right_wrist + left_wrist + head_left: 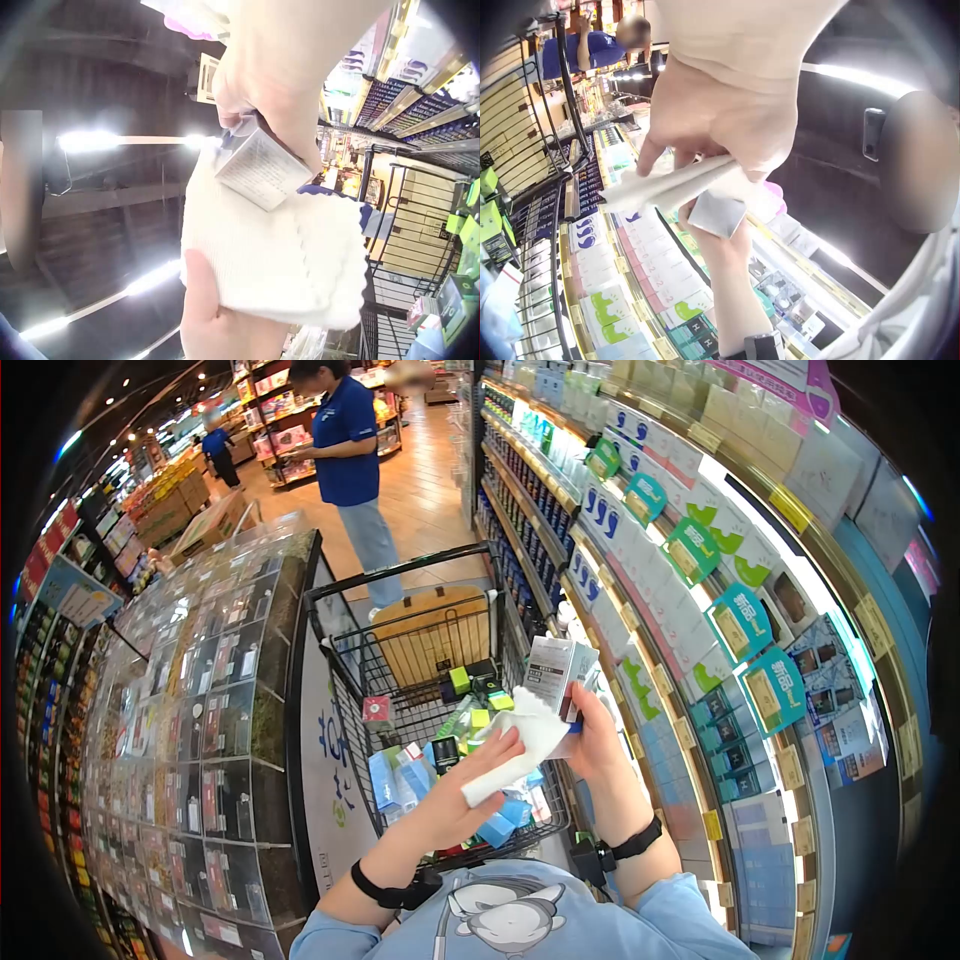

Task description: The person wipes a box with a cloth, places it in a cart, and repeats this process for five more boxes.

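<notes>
My left hand (462, 795) holds a folded white cloth (530, 735) with a scalloped edge; the thumb lies on one side and the fingers on the other. In my right hand (597, 735) is a small silver-white box (553, 668) with printed text, gripped between thumb and fingers. The cloth lies right against the box, overlapping its lower part in the head view. In the right wrist view, one printed face of the box (264, 171) shows in front of the cloth (255, 255). Both hands are above the shopping cart (335, 660).
Several small boxes, blue (385, 780) and green (460, 680), lie in the cart, near a tan panel (430, 635). Stocked shelves (680, 620) run along the right. Clear bulk bins (190, 730) line the left. A person in a blue shirt (347, 445) stands beyond the cart.
</notes>
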### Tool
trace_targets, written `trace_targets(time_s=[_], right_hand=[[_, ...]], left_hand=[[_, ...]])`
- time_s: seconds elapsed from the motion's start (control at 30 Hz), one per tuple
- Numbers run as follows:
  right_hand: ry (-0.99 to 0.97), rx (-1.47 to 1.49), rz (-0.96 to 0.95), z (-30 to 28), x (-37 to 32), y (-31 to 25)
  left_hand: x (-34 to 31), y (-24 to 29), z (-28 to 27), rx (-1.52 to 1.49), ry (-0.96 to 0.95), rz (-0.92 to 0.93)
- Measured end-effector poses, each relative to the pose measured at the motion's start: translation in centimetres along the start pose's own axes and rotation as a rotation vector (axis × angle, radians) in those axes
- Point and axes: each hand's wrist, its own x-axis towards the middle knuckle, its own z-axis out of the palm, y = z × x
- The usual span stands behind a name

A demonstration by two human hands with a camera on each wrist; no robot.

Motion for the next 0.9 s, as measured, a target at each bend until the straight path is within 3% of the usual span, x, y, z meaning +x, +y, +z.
trace_targets(time_s=[0.07,0.1,0.17,0.2,0.27,0.3,0.37,0.43,0.47,0.57,0.6,0.67,0.73,0.8,0.87,0.9], right_hand=[[0.034,0.039,-0.004,-0.4,-0.1,-0.5],[0.041,0.038,-0.007,-0.2,-0.2,-0.9],[0.04,0.113,0.03,0.5,-0.3,-1.4],[0.041,0.057,0.033,0.2,-0.1,-1.0],[0.046,-0.038,0.018,0.4,0.3,0.3],[0.068,-0.12,0.017,0.4,0.4,1.3],[0.117,-0.247,0.103,2.0,0.0,2.4],[0.066,-0.287,0.176,2.9,-0.1,3.2],[0.086,-0.255,0.238,3.7,-0.2,2.7],[0.021,-0.2,0.179,4.2,-0.4,1.4],[-0.096,-0.078,0.168,3.6,-0.3,1.3],[-0.08,-0.091,0.184,3.4,-0.7,1.0],[0.001,-0.134,0.137,2.8,-0.6,1.9],[-0.06,-0.117,0.124,2.6,-1.0,1.3],[-0.085,-0.059,0.073,2.2,-0.8,1.6],[-0.077,-0.058,0.066,1.7,-0.6,1.7]], left_hand=[[-0.5,-0.5,-0.1,-0.312,0.036,-0.219],[-0.5,-0.8,-0.8,-0.316,0.031,-0.218],[-0.2,-1.2,-2.5,-0.915,0.397,-0.847],[0.0,-1.5,-2.5,-0.914,0.397,-0.849],[0.3,-1.9,-2.2,-0.77,0.584,-0.524],[0.7,-1.3,-1.9,-0.769,0.592,-0.531],[2.5,0.5,-0.7,-0.262,0.404,-0.345],[3.8,1.0,0.2,-0.071,0.259,-0.235],[4.6,0.4,0.3,0.105,0.262,-0.055],[5.2,0.8,-0.1,0.104,0.219,-0.035],[5.3,0.9,-0.2,0.101,0.219,-0.036],[5.2,1.0,-0.5,0.082,0.255,-0.108],[5.0,1.1,-0.5,0.026,0.233,-0.077],[4.9,1.2,-0.4,-0.032,0.209,-0.045],[4.5,1.4,-0.2,0.3,0.136,-0.005],[4.4,1.7,0.0,0.296,0.127,0.0]])
